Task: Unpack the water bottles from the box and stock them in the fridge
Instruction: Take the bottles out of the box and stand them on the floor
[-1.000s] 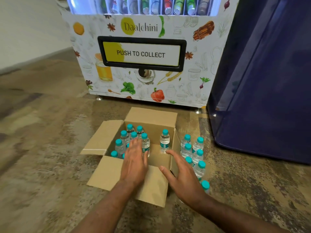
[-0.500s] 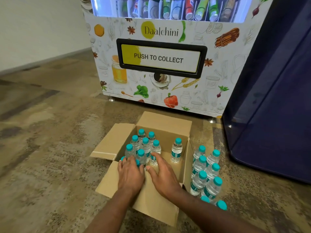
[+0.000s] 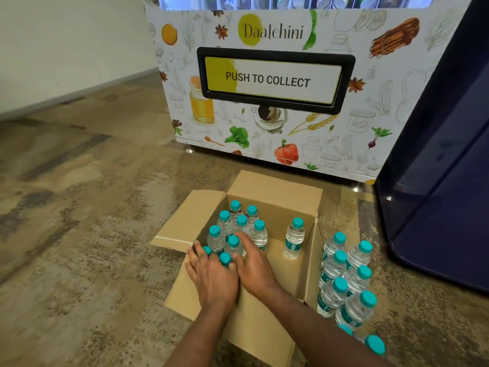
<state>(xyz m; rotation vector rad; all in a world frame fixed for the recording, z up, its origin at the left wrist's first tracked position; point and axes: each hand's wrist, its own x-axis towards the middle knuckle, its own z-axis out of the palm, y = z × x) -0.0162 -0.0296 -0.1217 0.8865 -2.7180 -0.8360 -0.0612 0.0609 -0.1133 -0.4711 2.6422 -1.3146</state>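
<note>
head view: both hands reach down into the open cardboard box [image 3: 275,197], side by side and touching. the left hand [image 3: 211,279] lies palm down on the near left corner of the packed bottles [image 3: 242,223], its fingers spread so that two teal caps poke up between them. the right hand [image 3: 255,270] sits just to its right, fingers bent over the shoulder of a front bottle in the same cluster. for either hand i cannot tell whether the fingers have closed round a bottle or only rest on top.

the packed bottles stand upright in the left half of the box, clear plastic with teal caps and teal labels. a lone bottle [image 3: 295,239] stands upright apart from them, near the right wall of the box. all four box flaps are folded outward; the near flap runs under both forearms.

just outside the right wall, more bottles [image 3: 344,282] of the same kind stand on the floor [image 3: 79,207] in a tight double row that runs toward the camera.

behind the box stands a vending machine [image 3: 375,83] printed with food drawings and the word "daalchini", with a black-framed flap [image 3: 272,79] reading "push to collect". a dark blue appliance [image 3: 444,207] fills the right edge, near the floor bottles. a pale wall [image 3: 66,49] is at the left.
</note>
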